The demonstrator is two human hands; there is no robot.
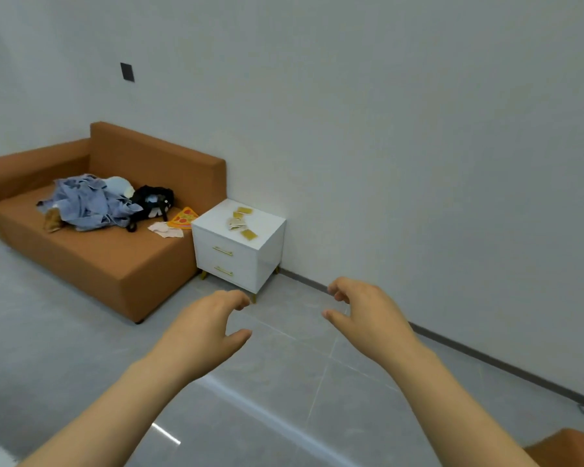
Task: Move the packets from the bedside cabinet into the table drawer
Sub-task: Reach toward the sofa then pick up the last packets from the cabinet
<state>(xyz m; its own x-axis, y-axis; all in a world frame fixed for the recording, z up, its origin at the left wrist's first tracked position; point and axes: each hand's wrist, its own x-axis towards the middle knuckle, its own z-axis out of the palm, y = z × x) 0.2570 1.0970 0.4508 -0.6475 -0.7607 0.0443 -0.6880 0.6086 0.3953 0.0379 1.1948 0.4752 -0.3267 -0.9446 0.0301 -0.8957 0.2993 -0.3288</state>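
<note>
Held two bare hands out over the glossy grey tiled floor (284,382): left hand (206,328) and right hand (361,315), fingers loosely curled, thumbs apart, gripping nothing. Saw, well beyond them, one boxy white bedside cabinet (270,251) with two drawers (236,264), two slim gold bar handles (222,251) and short gold legs. Counted on its smooth top three flat gold packets (249,234) plus a pale cluster too small to number. Found just beside it one orange-brown upholstered sofa (115,264) bearing one crumpled blue cloth heap (88,203), one black bag (152,200) and one pizza-slice-shaped piece (182,218).
</note>
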